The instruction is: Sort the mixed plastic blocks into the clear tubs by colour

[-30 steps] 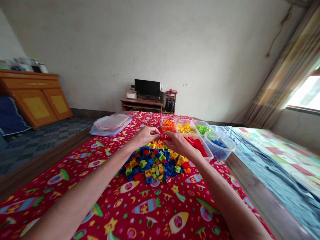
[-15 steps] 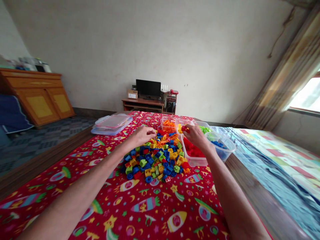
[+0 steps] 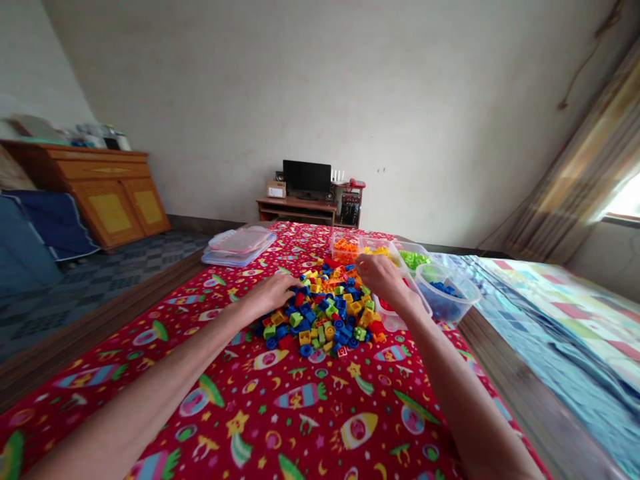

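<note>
A heap of small plastic building blocks (image 3: 325, 313) in blue, yellow, green, red and orange lies on a red patterned cloth (image 3: 300, 427). My left hand (image 3: 277, 292) reaches into the heap's left side. Its fingers bend down at the blocks, with a gap between thumb and fingers. My right hand (image 3: 379, 272) hovers by the heap's right side, close to the clear bin of red blocks (image 3: 387, 305). Its fingers are curled, and their tips are hidden from me. Part of the red bin is covered by this hand and forearm.
Beyond stand clear bins of orange blocks (image 3: 345, 248), yellow blocks (image 3: 377, 251) and green blocks (image 3: 414, 260). A round tub (image 3: 453, 308) of blue blocks is at the right. Stacked plastic lids (image 3: 237, 247) lie at the back left. A blue-sheeted bed (image 3: 525, 320) adjoins on the right.
My left hand has lowered from above the heap to its left side. My right hand, which held a red block over the bins, has drawn back slightly; that block is no longer visible in it.
</note>
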Action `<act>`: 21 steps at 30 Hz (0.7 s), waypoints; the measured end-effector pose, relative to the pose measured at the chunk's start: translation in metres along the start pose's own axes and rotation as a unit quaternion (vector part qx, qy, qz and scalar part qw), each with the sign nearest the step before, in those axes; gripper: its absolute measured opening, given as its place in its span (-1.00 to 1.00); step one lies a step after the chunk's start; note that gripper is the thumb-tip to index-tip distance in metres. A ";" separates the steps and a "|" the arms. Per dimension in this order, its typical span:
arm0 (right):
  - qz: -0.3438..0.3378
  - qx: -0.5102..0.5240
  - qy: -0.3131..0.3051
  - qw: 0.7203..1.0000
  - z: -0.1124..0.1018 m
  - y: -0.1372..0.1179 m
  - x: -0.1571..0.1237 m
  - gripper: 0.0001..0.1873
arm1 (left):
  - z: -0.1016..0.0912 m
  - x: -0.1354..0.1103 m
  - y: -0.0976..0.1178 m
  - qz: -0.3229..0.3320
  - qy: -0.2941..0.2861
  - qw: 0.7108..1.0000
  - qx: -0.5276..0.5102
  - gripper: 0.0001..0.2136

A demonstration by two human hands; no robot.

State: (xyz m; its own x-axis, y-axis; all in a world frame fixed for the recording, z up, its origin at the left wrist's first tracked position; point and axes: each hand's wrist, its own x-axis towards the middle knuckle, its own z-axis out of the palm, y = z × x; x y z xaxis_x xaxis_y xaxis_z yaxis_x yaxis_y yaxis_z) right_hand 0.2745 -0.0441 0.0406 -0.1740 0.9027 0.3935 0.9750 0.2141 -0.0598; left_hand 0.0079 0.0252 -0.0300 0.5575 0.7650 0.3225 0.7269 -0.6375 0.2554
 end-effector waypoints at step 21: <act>-0.171 0.098 -0.032 0.980 0.037 -0.054 -0.010 -0.74 | 0.000 0.005 0.051 -0.020 0.039 0.935 -0.352 -0.52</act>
State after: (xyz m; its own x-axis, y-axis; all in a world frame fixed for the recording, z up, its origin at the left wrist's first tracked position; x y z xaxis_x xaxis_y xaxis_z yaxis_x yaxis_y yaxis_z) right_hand 0.2189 -0.0510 0.0058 -0.5008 0.7856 0.3634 0.8138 0.5703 -0.1113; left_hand 0.0483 -0.0036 -0.0155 0.4836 0.7985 0.3585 0.2872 -0.5317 0.7968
